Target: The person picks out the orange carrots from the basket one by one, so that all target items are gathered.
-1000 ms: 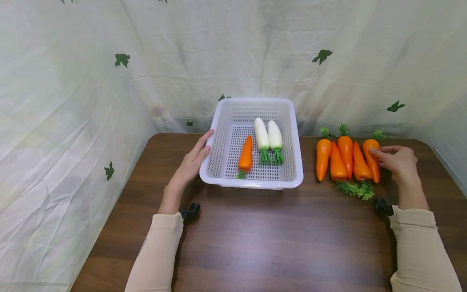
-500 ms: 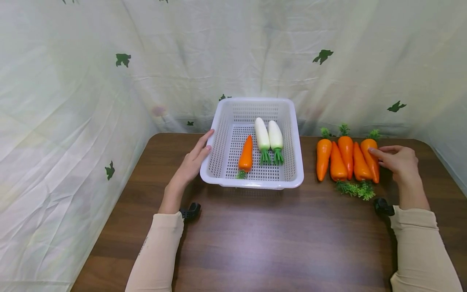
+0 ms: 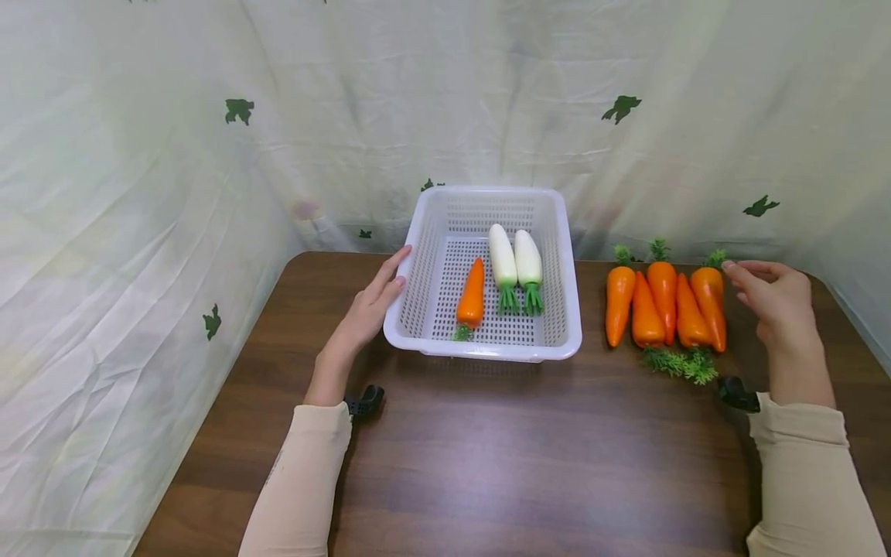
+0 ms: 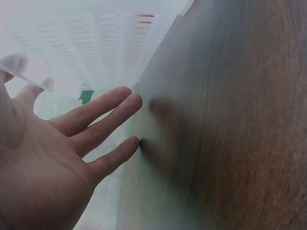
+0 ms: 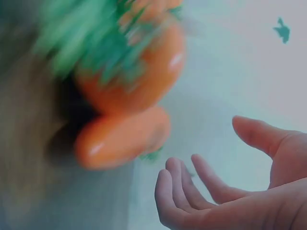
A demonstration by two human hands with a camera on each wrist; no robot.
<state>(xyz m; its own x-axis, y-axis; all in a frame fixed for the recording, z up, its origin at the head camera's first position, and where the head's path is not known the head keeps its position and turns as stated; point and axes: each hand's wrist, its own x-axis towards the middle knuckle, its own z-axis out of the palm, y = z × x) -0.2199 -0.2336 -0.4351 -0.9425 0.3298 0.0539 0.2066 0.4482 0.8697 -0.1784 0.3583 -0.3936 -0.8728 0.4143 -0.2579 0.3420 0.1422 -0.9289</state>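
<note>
My left hand [image 3: 365,313] rests at the left rim of a white perforated basket [image 3: 480,350]. In the left wrist view its fingers [image 4: 103,115] are extended, with the thumb side at the rim. Inside the basket lie one carrot [image 3: 471,294] and two white radishes [image 3: 503,255] [image 3: 528,259] with green tops. On the right, my right hand [image 3: 776,298] is beside the rightmost carrot [image 3: 708,298] in a row of several. The right wrist view shows a gap between thumb and fingers, with nothing held; the nearest carrot [image 5: 122,139] is apart from them.
The row's leftmost carrot [image 3: 619,305] lies to the right of the basket. Leafy green tops [image 3: 685,363] stick out at the row's front. A pale curtain [image 3: 487,93] hangs behind the brown wooden table [image 3: 529,449].
The rightmost carrot has shifted slightly left against its neighbour. My right hand has since drawn away from it, up and to the right. The left hand stays at the basket rim.
</note>
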